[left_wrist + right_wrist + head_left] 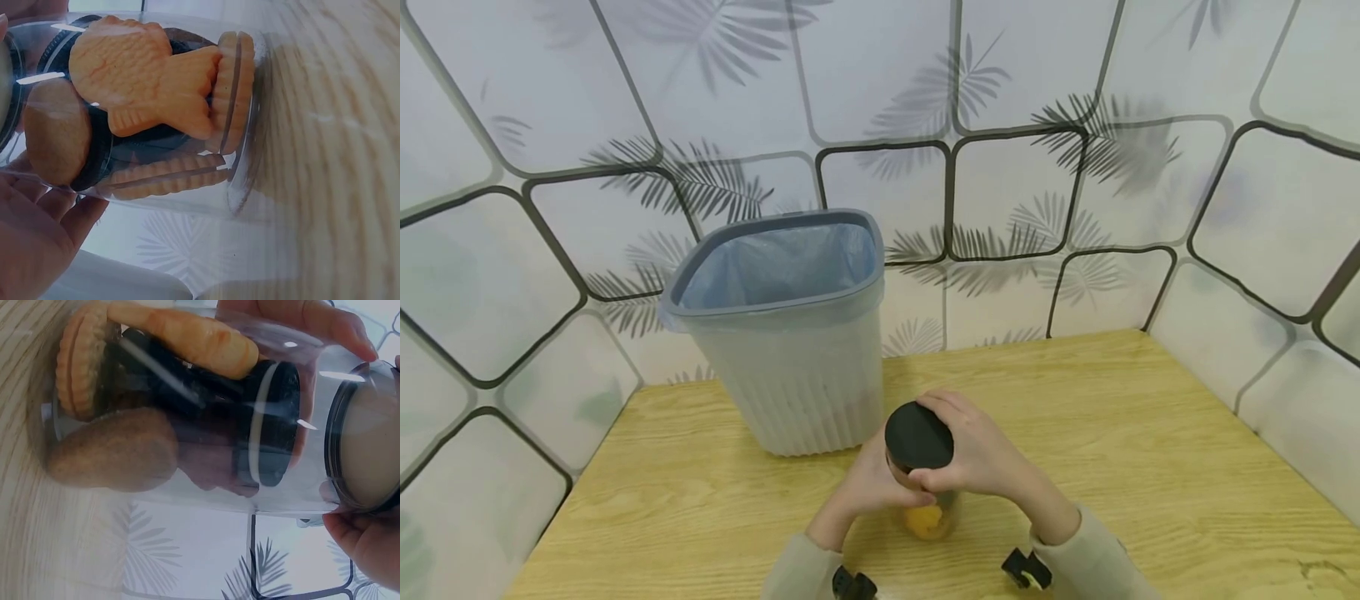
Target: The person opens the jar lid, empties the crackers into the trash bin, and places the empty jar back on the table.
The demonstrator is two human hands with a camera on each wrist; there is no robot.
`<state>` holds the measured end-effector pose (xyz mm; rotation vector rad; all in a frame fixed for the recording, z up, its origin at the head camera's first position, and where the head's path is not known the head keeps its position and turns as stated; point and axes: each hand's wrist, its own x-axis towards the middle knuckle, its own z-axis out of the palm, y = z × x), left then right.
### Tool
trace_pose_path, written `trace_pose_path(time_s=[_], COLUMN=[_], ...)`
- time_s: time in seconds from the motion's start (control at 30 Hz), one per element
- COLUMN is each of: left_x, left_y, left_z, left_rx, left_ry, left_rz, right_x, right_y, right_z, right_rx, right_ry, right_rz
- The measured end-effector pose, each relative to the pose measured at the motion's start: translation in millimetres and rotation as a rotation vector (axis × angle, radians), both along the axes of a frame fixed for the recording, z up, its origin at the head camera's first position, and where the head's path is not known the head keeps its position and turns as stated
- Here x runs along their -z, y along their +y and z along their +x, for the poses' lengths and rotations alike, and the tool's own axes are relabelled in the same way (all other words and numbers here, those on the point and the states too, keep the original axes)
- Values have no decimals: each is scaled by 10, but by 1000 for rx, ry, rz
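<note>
A clear jar (951, 510) with a round black lid (917, 435) stands on the wooden table. My left hand (871, 479) grips it from the left, just below the lid. The right hand (976, 443) curls round the lid from the right, thumb in front and fingers behind. Inside the jar, the left wrist view shows a fish-shaped cookie (125, 69), round orange sandwich cookies (232, 94) and a plain brown cookie (57, 131). Dark sandwich cookies with white filling (275, 425) and a brown oval piece (115, 450) appear in the right wrist view.
Behind the jar, to the left, stands a pale ribbed trash bin (797, 375) with a grey rim and a plastic liner (775, 262). Patterned walls (1015, 192) border the wooden table (1150, 467) at the back and both sides.
</note>
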<state>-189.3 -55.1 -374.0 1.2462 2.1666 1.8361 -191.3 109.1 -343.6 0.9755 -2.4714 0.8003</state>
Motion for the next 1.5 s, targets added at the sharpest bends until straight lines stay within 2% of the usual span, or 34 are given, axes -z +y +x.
trace_pose_path(time_s=[0.23,0.53,0.77,1.0,1.23,1.5], left_x=[-30,-60,-81,-72,-40,-69], left_y=[-13,-25,-36,-30,-10,-26], left_z=[-5,-20,-9,-19,-13,-7], left_rx=[63,115,102,129,132,113], left_ry=[-11,11,16,29,22,36], left_rz=[-5,-11,-25,-13,-6,-15], right_x=[6,-4,-17,-25,-1,-8], right_y=[17,47,58,76,102,112], right_z=[-15,-28,-50,-64,-55,-90], right_rx=[-42,-99,-130,-148,-146,-190], right_ry=[-25,-68,-47,-10,-23,-26], right_rz=[7,11,-6,21,9,-14])
